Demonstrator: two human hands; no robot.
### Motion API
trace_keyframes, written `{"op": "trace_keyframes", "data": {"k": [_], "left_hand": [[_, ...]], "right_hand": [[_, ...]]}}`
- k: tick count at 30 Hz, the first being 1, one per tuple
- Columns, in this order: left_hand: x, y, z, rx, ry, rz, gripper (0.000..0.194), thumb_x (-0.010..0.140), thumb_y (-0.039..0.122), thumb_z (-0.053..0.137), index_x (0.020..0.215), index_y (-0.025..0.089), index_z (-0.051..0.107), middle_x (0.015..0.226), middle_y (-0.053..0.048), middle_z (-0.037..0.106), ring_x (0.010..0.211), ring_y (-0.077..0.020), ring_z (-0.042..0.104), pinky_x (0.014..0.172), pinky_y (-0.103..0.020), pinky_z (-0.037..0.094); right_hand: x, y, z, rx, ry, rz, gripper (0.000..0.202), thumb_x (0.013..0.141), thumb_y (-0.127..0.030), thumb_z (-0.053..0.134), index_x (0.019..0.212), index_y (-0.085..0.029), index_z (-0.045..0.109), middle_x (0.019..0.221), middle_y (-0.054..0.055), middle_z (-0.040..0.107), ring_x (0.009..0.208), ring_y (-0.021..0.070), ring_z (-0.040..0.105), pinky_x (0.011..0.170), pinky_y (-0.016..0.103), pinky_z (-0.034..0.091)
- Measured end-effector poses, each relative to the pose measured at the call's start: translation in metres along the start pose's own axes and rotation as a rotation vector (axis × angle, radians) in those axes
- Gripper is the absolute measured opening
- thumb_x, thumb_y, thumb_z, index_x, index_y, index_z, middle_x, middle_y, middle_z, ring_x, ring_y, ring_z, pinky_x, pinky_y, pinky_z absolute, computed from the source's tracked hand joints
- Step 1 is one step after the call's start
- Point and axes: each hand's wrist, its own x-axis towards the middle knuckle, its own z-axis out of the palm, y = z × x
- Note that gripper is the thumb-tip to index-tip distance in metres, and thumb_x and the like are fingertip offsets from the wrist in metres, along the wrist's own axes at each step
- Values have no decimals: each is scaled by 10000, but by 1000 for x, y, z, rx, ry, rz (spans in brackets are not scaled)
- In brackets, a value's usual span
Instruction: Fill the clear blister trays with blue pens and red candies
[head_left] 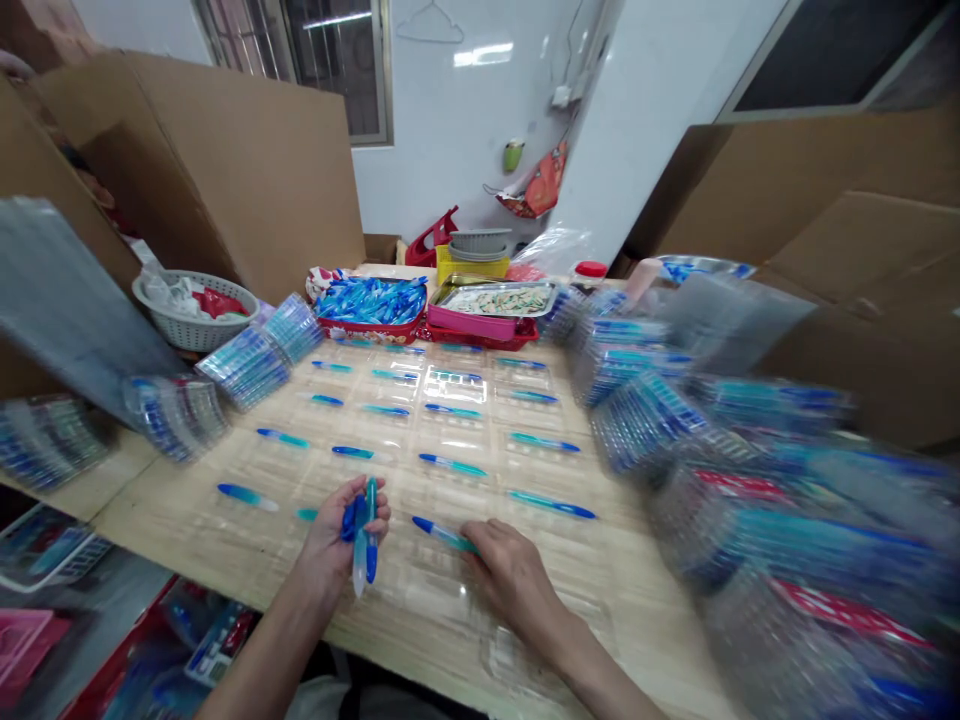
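Several blue and teal pens lie across my left hand [334, 525], its fingers curled round them above the table's near part. My right hand [510, 575] is to the right, its fingertips pinched at the teal end of a pen [444, 535] with a blue end pointing away to the left. Clear plastic trays [450, 435] are laid in rows over the wooden table [652, 610], many with a single pen in them. One pen [247, 496] lies left of my left hand, and another [552, 504] lies beyond my right hand.
A red tray heaped with blue pens [371, 300] stands at the back, beside a metal tray [495, 298] on a pink one. Stacks of filled clear packs [649, 420] line the right side; more packs [251, 365] and a grey basket [196, 325] are at the left.
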Motion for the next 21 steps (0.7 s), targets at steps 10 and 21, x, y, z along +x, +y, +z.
{"op": "trace_keyframes", "data": {"k": [10,21], "left_hand": [[3,-7,9,-123,-17,-35,352,942,243,350,751,64,585,584,-39,500,466,-84,478,345,-132,361],[29,-63,40,-161,35,-4,182,888,93,408,887,139,584,677,-68,660,599,-176,668,532,-269,546]], "right_hand": [[17,-11,10,78,80,-53,121,818,-93,543,894,-173,590,892,79,650,841,240,559,728,329,406],[17,-44,11,1396,130,405,506,687,-619,687,788,-206,412,561,-71,528,445,108,524,419,199,426]]}}
